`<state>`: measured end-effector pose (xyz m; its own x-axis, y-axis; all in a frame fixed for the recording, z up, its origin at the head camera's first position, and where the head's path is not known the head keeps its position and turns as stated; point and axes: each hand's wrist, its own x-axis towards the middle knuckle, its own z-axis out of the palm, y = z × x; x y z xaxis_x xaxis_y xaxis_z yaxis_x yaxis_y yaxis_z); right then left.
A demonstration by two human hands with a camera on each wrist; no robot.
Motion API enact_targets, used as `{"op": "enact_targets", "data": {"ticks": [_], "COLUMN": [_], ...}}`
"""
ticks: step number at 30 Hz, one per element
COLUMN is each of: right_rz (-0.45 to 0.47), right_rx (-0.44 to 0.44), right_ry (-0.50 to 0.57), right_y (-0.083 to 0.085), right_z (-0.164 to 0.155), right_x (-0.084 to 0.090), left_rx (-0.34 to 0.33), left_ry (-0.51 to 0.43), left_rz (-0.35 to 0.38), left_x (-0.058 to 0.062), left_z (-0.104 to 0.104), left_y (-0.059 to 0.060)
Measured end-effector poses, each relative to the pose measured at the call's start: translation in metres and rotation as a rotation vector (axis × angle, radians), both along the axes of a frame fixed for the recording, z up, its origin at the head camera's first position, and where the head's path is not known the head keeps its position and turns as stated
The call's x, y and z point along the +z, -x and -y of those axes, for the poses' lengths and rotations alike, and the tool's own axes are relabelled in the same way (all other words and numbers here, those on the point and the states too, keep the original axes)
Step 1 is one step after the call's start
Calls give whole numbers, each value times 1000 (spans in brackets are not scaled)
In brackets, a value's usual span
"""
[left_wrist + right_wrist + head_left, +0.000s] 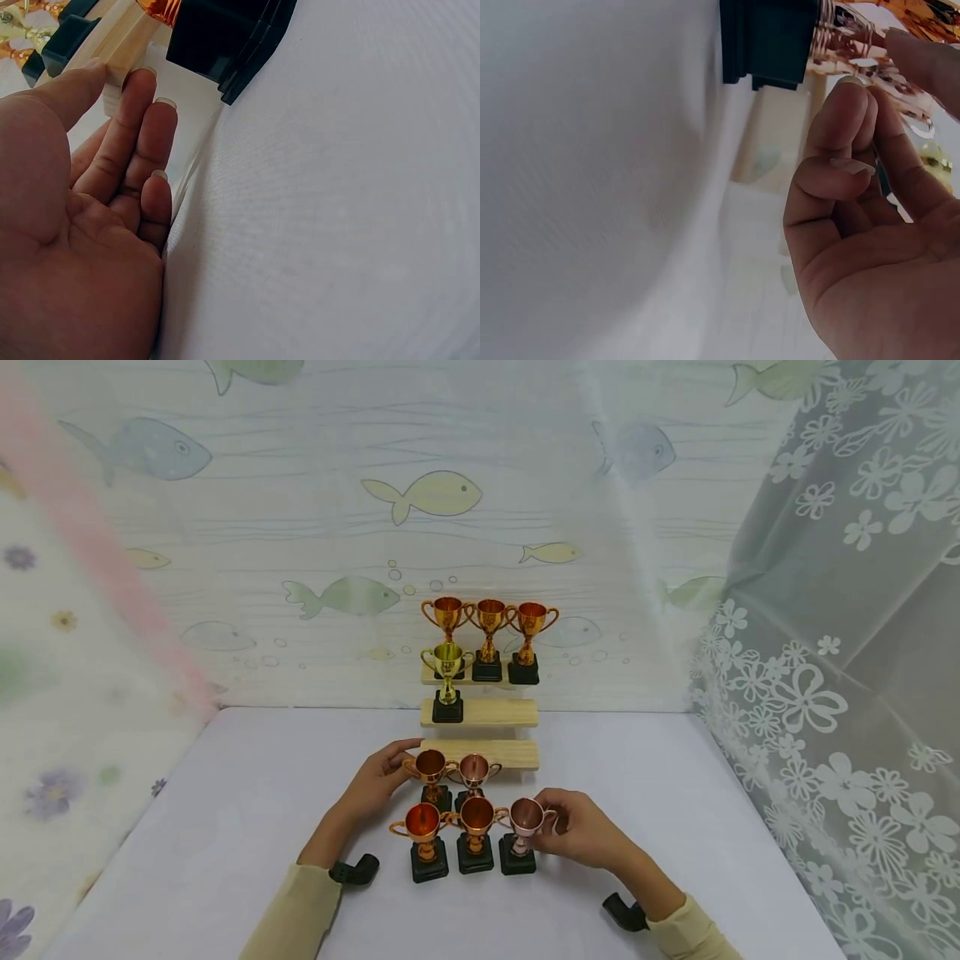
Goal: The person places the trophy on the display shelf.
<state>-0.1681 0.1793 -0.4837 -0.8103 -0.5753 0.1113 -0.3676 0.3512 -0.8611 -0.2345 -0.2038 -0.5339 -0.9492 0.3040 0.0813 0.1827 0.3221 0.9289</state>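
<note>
Crowding five trophies mid-worktop (pixel 225 793), wide bare margins either side; right hand (pixel 581 831) pinching pink trophy (pixel 522 835), left hand (pixel 375 785) open, touching copper trophy (pixel 431 774); stepped shelf (pixel 480 732) directly behind.

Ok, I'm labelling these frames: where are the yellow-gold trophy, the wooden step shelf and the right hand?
yellow-gold trophy (pixel 447 659), head view, cup bowl
wooden step shelf (pixel 501 712), head view, middle step's front edge
right hand (pixel 581 827), head view, back of hand

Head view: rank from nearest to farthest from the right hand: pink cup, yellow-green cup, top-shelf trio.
1. Pink cup, front row's right end, at the right hand fingertips.
2. Yellow-green cup, middle shelf, left.
3. Top-shelf trio, at the back wall.
</note>
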Motion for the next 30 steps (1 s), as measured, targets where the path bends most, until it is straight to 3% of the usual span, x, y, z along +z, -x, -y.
{"op": "enact_targets", "data": {"ticks": [15,30], "right_rz": [-27,-31], "right_rx": [-22,-30], "right_ry": [-20,2], "right_y": [-10,-9], "right_z": [12,11], "right_x": [-2,-4], "left_rx": [15,10], "left_ry": [2,-1], "left_rz": [13,-6], "left_x": [3,1], "left_z": [0,0], "left_y": [-4,-3]}}
